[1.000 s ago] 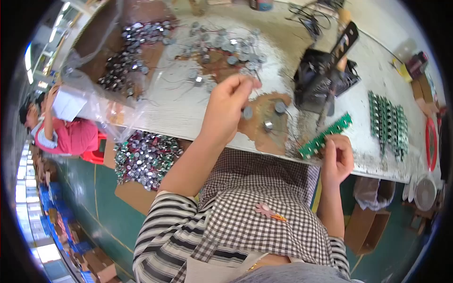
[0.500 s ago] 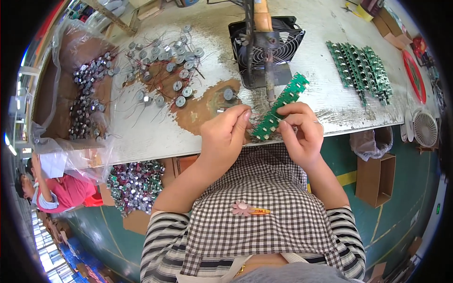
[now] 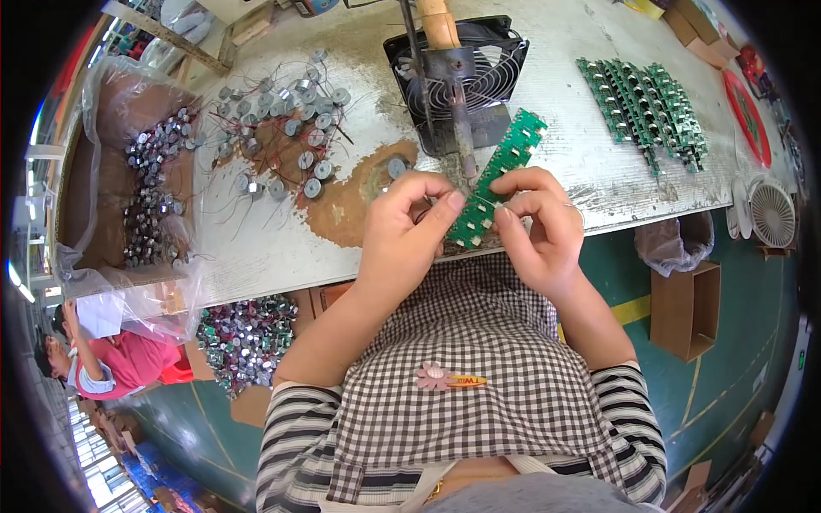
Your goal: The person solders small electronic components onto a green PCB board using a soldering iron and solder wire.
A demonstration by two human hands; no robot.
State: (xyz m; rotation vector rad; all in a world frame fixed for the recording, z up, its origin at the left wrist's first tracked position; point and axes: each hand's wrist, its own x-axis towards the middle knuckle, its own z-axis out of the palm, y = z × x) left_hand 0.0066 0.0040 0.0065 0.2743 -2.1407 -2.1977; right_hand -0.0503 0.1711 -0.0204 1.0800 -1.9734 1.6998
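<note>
At the near edge of the bench (image 3: pixel 256 267), the left hand (image 3: pixel 409 218) and the right hand (image 3: pixel 545 231) meet over a green circuit board (image 3: pixel 520 139), which slants upward just beside the tip of what looks like a soldering iron (image 3: pixel 459 120), with a fan (image 3: pixel 492 68) behind it. A second ago the left hand was reaching over the bench, well apart from the board in the right; now both work at its lower part, so attention seems to have passed from the loose motors (image 3: pixel 312 187) to the board. The right hand's curled fingers appear to grip the board's edge; the left hand's thumb and finger are pinched together, though what lies between them is too small to tell. On the left, a cardboard box (image 3: pixel 81 205) lined with clear plastic (image 3: pixel 175 312) holds a heap of small silver motors (image 3: pixel 154 197). Below the bench, more motors mixed with green pieces (image 3: pixel 248 342) are piled by a cardboard flap (image 3: pixel 250 406). To the right stand an open carton (image 3: pixel 676 316) and a plastic bag (image 3: pixel 671 252), their contents hard to make out.
</note>
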